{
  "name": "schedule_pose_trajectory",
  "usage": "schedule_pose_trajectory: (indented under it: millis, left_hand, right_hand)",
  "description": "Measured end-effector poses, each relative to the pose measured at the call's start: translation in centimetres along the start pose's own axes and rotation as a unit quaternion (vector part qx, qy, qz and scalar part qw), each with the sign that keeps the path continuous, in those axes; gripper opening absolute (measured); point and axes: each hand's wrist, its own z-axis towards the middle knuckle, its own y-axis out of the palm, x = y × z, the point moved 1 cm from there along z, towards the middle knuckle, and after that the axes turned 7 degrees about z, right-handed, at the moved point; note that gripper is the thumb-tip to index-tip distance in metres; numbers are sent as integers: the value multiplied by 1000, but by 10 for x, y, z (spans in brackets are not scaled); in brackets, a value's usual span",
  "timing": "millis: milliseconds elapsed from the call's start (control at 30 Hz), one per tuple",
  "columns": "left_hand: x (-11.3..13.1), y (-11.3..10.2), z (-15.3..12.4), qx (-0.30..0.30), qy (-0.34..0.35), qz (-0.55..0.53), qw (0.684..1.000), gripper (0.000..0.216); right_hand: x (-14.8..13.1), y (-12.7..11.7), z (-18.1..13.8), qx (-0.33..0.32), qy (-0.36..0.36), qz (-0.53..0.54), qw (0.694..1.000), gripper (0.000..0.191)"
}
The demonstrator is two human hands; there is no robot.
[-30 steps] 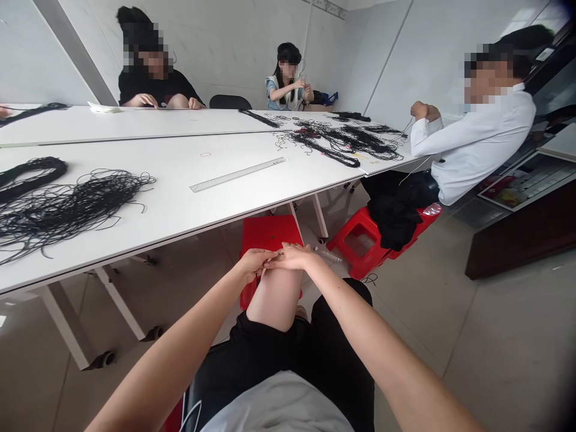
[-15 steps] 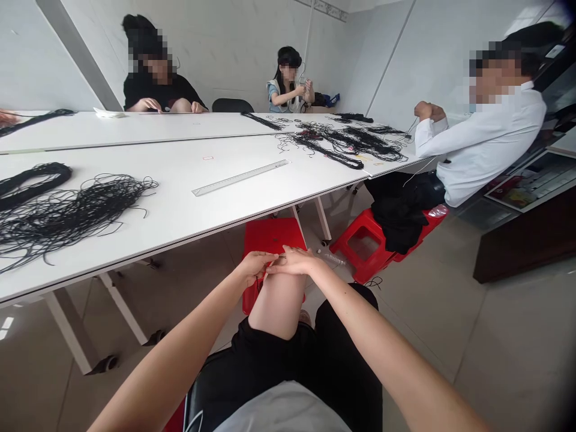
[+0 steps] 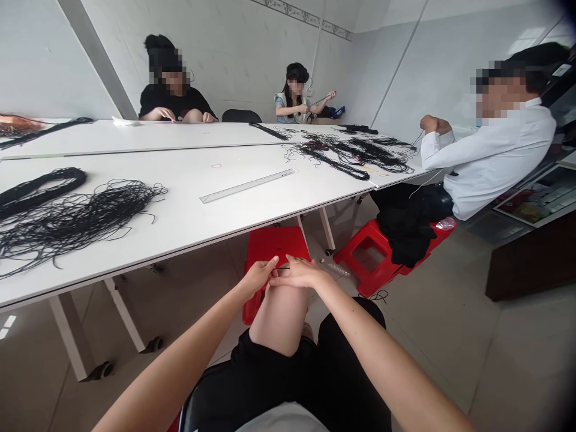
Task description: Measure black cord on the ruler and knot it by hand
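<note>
- Short black strand (image 3: 281,268) sits between the person's two hands, just above the bare knee (image 3: 279,318); it is too thin to tell whether it is cord or a needle.
- Left hand (image 3: 258,278): fingers (image 3: 269,266) curl narrowly at the strand's near end, thumb raised; the exact grip cannot be told.
- Right hand (image 3: 299,274): fingers (image 3: 287,269) lie close together, reaching toward the strand; whether they pinch it cannot be told.
- Below the hands: a red plastic stool (image 3: 274,247), with a clear plastic bottle (image 3: 333,269) beside it.
- White table (image 3: 180,180) ahead bears a steel ruler (image 3: 247,186) and heaps of black cord (image 3: 76,222).
- Person in a white shirt (image 3: 495,162) sits to the right, hands together, beside a red stool (image 3: 369,261) holding black cloth (image 3: 405,228).
</note>
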Motion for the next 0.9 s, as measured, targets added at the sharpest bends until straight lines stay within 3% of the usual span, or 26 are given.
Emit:
schedule_pose_trajectory:
  millis: [167,400,567,700,900]
  left_hand:
    - [-10,-14,-10,-22,29,-9,999,42]
    - [-21,-34,-21,-48,3,12,999,51]
    - [5,-25,-15,-84,-42,19,995,57]
    - [27,-11,2,-75,-48,43,995,42]
    - [31,-1,14,-55,-98,37,993,29]
  right_hand:
    - [0,-1,-2,-13,-4,-12,1000,107]
    - [1,-1,-4,-15,-10,-11,1000,112]
    - [-1,1,-2,-2,-16,2,1000,113]
    - [1,3,1,-2,-2,-4,1000,113]
    - [1,10,0,23,16,2,1000,114]
